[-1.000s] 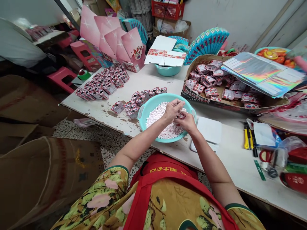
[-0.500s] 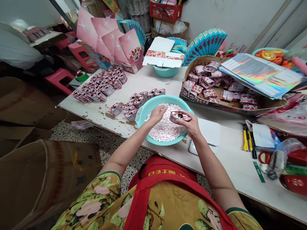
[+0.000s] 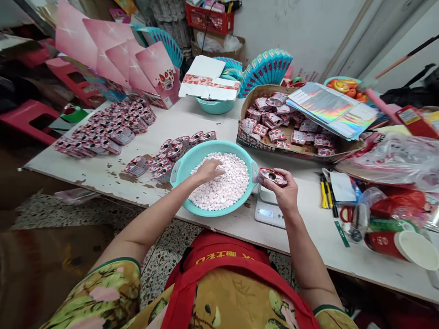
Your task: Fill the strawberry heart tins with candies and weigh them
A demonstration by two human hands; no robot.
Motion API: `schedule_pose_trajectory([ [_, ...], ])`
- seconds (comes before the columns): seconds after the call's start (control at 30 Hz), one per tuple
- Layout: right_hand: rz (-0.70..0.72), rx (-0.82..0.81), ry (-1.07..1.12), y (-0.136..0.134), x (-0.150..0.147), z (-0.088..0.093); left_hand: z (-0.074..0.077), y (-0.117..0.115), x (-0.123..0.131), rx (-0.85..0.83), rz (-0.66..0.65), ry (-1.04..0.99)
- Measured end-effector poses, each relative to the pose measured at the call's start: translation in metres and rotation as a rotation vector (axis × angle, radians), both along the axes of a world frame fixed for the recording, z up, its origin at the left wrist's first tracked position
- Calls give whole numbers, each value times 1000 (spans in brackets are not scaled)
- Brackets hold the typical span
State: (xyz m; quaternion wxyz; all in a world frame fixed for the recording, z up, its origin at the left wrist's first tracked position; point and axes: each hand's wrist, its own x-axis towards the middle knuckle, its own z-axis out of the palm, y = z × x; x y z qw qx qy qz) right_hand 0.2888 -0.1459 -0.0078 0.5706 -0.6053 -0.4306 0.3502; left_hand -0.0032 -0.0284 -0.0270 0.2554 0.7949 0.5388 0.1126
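Observation:
My right hand [image 3: 287,188] grips a small oval tin [image 3: 272,177] with a dark hole in its top and a red and white strawberry print. It holds the tin above a white digital scale [image 3: 269,214], just right of a turquoise basin [image 3: 178,201]. Inside the basin lies a heap of small white and pale pink candies [image 3: 229,183]. My left hand [image 3: 209,171] rests on these candies, fingers curled together; whatever is in them is hidden. Left of the basin stand several similar tins [image 3: 176,151], and a larger cluster of tins [image 3: 106,125] sits farther left.
Behind the scale, a cardboard box [image 3: 247,141] holds several wrapped tins under shiny holographic sheets [image 3: 332,109]. Pink cartons [image 3: 157,77] and a white box on a turquoise bowl [image 3: 214,106] stand at the back. Yellow cutters [image 3: 323,192] and a paper cup [image 3: 416,249] lie right.
My right hand has carried the tin rightward from above the basin to over the scale. My left hand has come down onto the candies. The view has shifted right.

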Motion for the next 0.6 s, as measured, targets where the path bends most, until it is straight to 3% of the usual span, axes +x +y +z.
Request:
schedule_pose_trajectory([
  [0.07, -81, -51, -47, -5, 24, -18, -11, 5, 14, -8, -60, 55],
  [0.17, -67, -91, -210, -10, 49, -41, -18, 0, 43, -53, -27, 96],
  [0.23, -16, -81, -343, -10, 60, -43, -18, -8, 55, -94, -38, 111],
  [0.3, 19, -28, -454, 4, 70, -29, -15, -17, 58, -131, -109, 123],
  [0.37, 22, 78, -583, 39, 79, -3, -10, -25, 52, -173, -183, 132],
  [0.47, 6, 142, -747, 131, 92, 37, -1, -31, 39, -256, -171, 137],
  [0.5, -4, 87, -759, 166, 95, 45, 3, -32, 36, -286, -142, 136],
  [0.57, 25, -214, -768, 227, 99, 55, 8, -32, 30, -341, -68, 123],
  [0.6, 47, -267, -749, 251, 98, 56, 9, -32, 27, -369, -26, 92],
])
